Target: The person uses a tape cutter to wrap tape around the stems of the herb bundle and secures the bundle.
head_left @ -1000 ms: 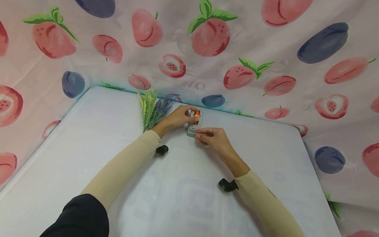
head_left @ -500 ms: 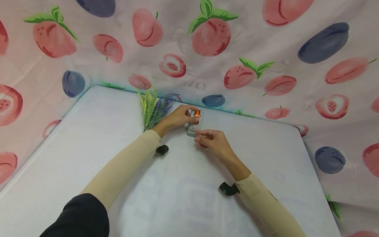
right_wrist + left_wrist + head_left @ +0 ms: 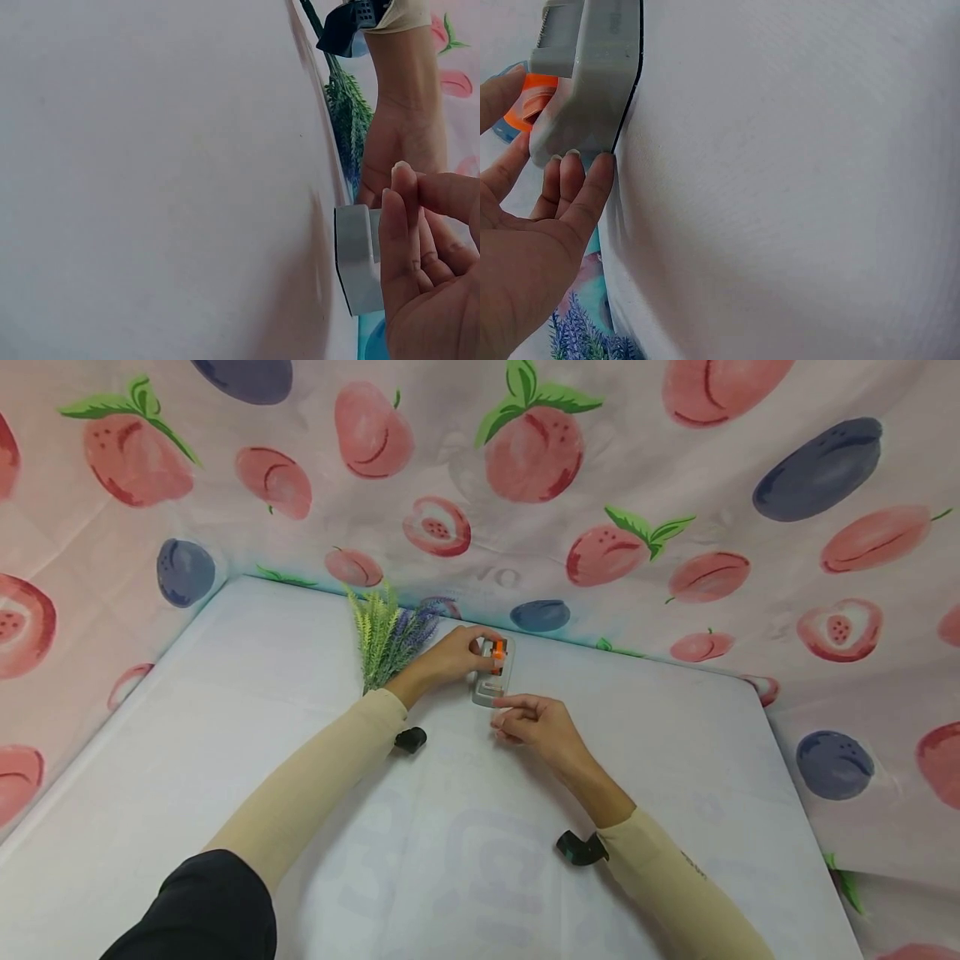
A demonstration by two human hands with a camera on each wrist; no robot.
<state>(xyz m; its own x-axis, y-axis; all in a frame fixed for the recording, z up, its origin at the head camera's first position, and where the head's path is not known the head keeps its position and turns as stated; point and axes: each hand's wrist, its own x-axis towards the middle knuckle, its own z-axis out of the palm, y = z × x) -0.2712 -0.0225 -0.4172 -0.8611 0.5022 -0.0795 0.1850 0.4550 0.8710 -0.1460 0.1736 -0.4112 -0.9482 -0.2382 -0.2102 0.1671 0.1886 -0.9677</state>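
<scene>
A grey tape dispenser [image 3: 487, 693] with an orange core [image 3: 498, 652] lies near the back edge of the table. My left hand [image 3: 453, 657] grips its far end; in the left wrist view, fingertips press against the grey body [image 3: 604, 97] and the thumb lies by the orange core. Just in front of the dispenser's near end, my right hand [image 3: 547, 727] pinches thumb against fingertips. In the right wrist view that pinch overlaps the dispenser [image 3: 356, 259]. The clear tape between those fingertips barely shows.
Artificial yellow-green and purple flower sprigs [image 3: 378, 643] lie left of the dispenser, partly behind my left forearm. A fruit-print cloth [image 3: 450, 460] hangs behind the white table [image 3: 675, 752]. Black wrist mounts [image 3: 411, 741] stick out below both wrists.
My right hand has drawn slightly toward me, away from the dispenser's near end, still pinching. My left hand and the dispenser have stayed in place.
</scene>
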